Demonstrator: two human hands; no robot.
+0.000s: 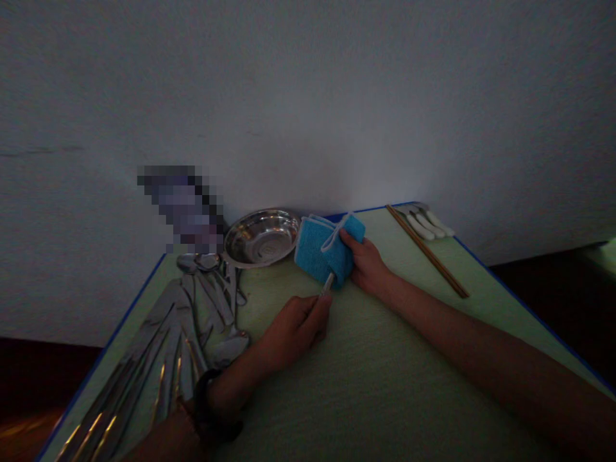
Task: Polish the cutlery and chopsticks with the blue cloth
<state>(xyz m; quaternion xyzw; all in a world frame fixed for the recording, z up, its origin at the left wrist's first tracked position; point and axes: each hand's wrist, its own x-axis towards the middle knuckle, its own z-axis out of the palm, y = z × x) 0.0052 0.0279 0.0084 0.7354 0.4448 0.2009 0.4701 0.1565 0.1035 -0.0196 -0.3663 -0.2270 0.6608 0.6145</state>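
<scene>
My right hand [366, 264] is closed around a folded blue cloth [321, 251] with a white edge, held just above the table. A thin metal utensil handle [327, 283] sticks out of the cloth toward me; its other end is hidden inside the cloth. My left hand [294, 328] pinches the near end of that handle with thumb and fingers. A dark band sits on my left wrist.
A steel bowl [262, 236] stands at the back by the wall. Several metal utensils [192, 333] lie spread on the left of the pale green table [385, 385]. Wooden chopsticks [427, 251] and white-handled cutlery [426, 224] lie at the back right.
</scene>
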